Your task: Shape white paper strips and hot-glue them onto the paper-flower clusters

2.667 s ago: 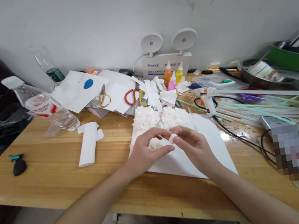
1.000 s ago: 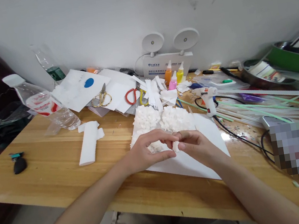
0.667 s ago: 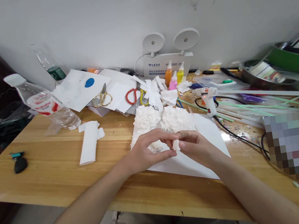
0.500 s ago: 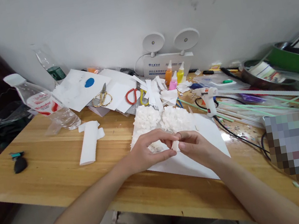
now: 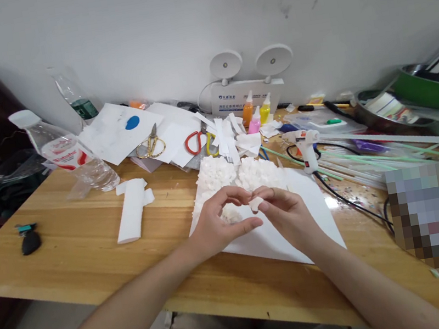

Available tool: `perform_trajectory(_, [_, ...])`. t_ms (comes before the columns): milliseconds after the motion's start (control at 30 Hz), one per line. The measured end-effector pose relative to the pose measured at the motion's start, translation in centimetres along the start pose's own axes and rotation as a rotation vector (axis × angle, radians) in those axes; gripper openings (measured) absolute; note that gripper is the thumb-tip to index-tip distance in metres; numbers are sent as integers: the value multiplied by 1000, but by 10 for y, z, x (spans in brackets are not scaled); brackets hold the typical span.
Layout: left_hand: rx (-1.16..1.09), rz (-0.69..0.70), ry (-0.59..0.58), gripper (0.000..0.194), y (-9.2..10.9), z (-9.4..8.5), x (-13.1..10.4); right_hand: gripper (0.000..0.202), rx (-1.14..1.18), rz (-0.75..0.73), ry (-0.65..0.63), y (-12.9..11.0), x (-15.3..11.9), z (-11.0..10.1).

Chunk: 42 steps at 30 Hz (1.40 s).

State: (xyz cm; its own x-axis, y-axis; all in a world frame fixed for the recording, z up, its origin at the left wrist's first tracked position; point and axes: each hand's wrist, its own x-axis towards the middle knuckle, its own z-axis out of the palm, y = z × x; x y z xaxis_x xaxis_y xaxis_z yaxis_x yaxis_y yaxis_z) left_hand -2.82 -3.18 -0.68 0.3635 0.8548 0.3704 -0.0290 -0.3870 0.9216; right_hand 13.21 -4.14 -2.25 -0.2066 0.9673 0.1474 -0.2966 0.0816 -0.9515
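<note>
Between the thumb and fingers of my right hand (image 5: 289, 214) is a small folded piece of white paper (image 5: 256, 204). Close by, my left hand (image 5: 220, 221) is open, its thumb spread well away from its curved fingers. Its fingertips reach the paper piece, though whether they touch it I cannot tell. Under both hands lies a white sheet (image 5: 286, 243) on the wooden table. Fluffy white paper clusters (image 5: 260, 173) cover the sheet's far part, and my left hand hides some of them.
Left of the sheet lie a white paper roll (image 5: 132, 211) and a black key fob (image 5: 30, 241). Behind are a water bottle (image 5: 67, 152), gold scissors (image 5: 151, 144), red-handled scissors (image 5: 194, 143) and paper strips (image 5: 223, 136). A hot glue gun (image 5: 307, 150) stands right, its cable trailing forward.
The paper piece has turned in my right fingers and moved slightly up. My left thumb has parted from it, widening the gap to the left fingers.
</note>
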Motion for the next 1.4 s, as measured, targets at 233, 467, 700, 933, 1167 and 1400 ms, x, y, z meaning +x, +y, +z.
perform_trajectory(233, [44, -54, 76, 11, 0, 2, 0, 10, -232, -165, 129, 1, -3, 6])
perform_trajectory(467, [109, -44, 65, 14, 2, 0, 0, 19, -537, -440, 296, 2, -10, 10])
perform_trajectory(700, [88, -41, 63, 14, 0, 0, 1, 29, -612, -495, 292, 4, -11, 7])
perform_trajectory(933, [113, -15, 39, 12, -1, 0, 1, 35, -696, -527, 268, 3, -10, 4])
perform_trajectory(1167, [244, 114, -24, 9, 3, -8, 4, 19, -790, -447, 128, -11, -5, 1])
perform_trajectory(1400, [265, 91, -42, 26, 6, -6, 5, 12, -640, -386, 122, -4, -6, 3])
